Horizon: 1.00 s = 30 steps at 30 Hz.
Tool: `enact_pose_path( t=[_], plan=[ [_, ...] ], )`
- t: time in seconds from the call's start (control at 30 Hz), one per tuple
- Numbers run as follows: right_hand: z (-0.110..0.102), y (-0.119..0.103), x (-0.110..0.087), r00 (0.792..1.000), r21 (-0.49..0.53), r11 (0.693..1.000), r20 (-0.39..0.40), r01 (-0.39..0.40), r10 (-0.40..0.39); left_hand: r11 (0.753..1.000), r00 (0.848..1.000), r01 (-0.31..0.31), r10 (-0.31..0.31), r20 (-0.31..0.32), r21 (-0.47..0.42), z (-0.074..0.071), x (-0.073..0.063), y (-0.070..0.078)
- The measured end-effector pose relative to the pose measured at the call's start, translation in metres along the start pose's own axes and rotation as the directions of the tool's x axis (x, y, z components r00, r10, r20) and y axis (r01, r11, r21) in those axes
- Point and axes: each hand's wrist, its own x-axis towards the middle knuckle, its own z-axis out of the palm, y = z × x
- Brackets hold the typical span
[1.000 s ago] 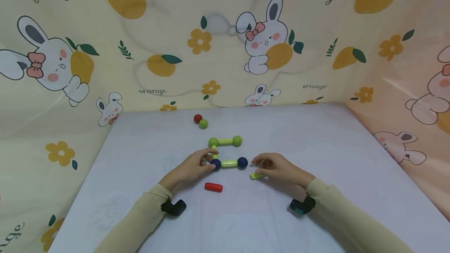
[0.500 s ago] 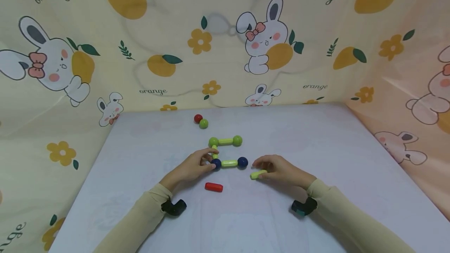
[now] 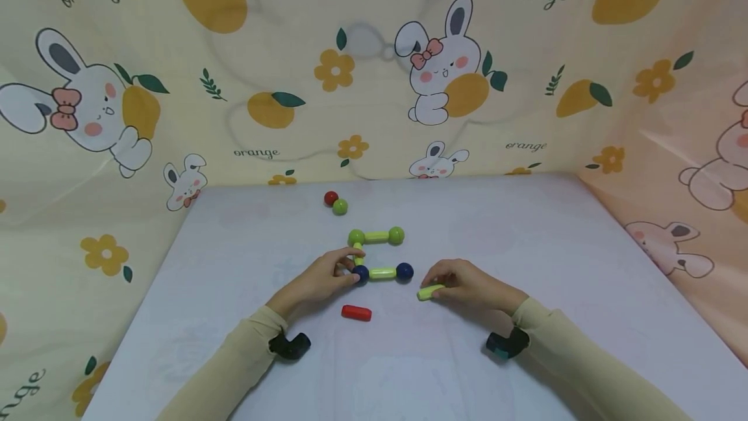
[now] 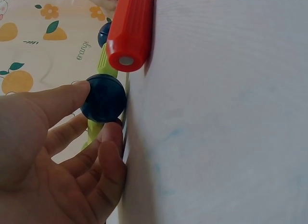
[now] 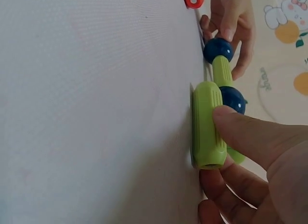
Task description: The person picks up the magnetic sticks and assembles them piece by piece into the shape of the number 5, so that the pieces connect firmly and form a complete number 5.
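My left hand point(image 3: 318, 276) holds a dark blue ball point(image 4: 103, 98) between thumb and fingers at a corner of a joined shape. From that ball a yellow-green rod point(image 3: 382, 273) runs right to a second blue ball point(image 3: 404, 272). Another short rod point(image 3: 358, 257), partly behind my fingers, leads back to a green ball point(image 3: 356, 237), and a further rod point(image 3: 376, 237) joins it to another green ball point(image 3: 397, 235). My right hand point(image 3: 470, 284) pinches a loose yellow-green rod point(image 5: 206, 125) lying on the table; the thumb rests on its side, and the fingers are partly hidden behind it.
A red rod point(image 3: 356, 312) lies in front of the joined shape, near my left hand. Further back sit a red ball point(image 3: 331, 199) and a green ball point(image 3: 340, 207), close together. A patterned cloth point(image 3: 374, 83) stands behind the white table point(image 3: 374, 369).
My right hand's fingertips have come down slightly and closer to the loose green rod, and more of that rod shows. The left hand keeps its place on the blue ball.
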Motion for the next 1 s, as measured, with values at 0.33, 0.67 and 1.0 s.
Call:
enact_pose_path(
  t=[0.33, 0.67, 1.0],
  plan=[
    [0.0008, 0.0010, -0.0005, 1.000, -0.018, 1.000, 0.005, 0.018, -0.018, 1.000, 1.000, 0.011, -0.011, 0.002, -0.002, 0.0007, 0.0007, -0.0010],
    [0.0012, 0.0027, 0.0003, 1.000, -0.025, 1.000, 0.005, 0.015, -0.015, 1.000, 1.000, 0.001, -0.001, 0.003, 0.005, -0.0002, 0.0008, -0.0008],
    [0.0022, 0.0031, -0.0009, 0.999, 0.005, 1.000, -0.041, -0.020, 0.020, 1.000, 1.000, -0.005, 0.005, 0.004, 0.009, -0.0005, 0.0014, -0.0027]
  ],
)
